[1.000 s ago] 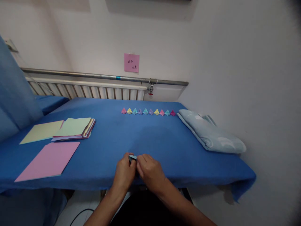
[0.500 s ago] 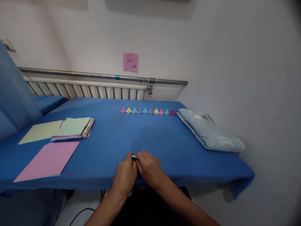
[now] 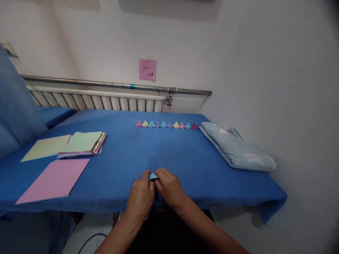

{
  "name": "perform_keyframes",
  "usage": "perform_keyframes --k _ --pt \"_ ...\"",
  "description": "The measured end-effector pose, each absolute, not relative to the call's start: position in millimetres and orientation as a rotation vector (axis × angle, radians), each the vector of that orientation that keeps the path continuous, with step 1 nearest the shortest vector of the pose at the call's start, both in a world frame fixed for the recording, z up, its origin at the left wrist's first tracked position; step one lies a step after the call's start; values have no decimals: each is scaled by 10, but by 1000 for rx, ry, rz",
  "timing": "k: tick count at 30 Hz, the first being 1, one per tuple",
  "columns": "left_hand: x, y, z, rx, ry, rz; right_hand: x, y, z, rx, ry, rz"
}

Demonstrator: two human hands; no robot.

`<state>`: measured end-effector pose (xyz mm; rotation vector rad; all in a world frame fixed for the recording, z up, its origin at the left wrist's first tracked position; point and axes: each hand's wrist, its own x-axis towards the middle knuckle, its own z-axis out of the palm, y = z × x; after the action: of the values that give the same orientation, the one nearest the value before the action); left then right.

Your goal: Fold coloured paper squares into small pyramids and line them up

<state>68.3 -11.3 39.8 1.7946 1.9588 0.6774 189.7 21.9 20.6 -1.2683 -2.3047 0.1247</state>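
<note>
A small light blue folded paper (image 3: 153, 176) is pinched between my two hands near the front edge of the blue-covered table (image 3: 119, 169). My left hand (image 3: 141, 192) is closed on its left side, thumb and fingers together. On its right side, my right hand (image 3: 168, 186) grips it with curled fingers. Much of the paper is hidden by the fingers. Farther back, a row of several small folded paper shapes (image 3: 163, 125) in pink, yellow, blue and purple runs from left to right.
Stacked coloured paper (image 3: 83, 143), a yellow sheet (image 3: 45, 147) and pink sheets (image 3: 54, 180) lie at the left. A folded pale blue blanket (image 3: 235, 148) rests at the right by the wall. Behind the table are a radiator (image 3: 100, 100) and a pipe.
More of the light blue paper shows between my fingers, and its peak is more visible. My hands have shifted only slightly.
</note>
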Motion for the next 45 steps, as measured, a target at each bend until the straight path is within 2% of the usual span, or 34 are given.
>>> perform_keyframes --k 8,16,45 --pt "702 -121 350 1703 1882 976 1890 191 215 -1195 -2170 262" --pt "701 -158 353 1711 1908 918 1862 179 203 -1117 -2058 409" --pt "633 -237 301 1373 1578 1262 1898 143 133 -920 -1784 631"
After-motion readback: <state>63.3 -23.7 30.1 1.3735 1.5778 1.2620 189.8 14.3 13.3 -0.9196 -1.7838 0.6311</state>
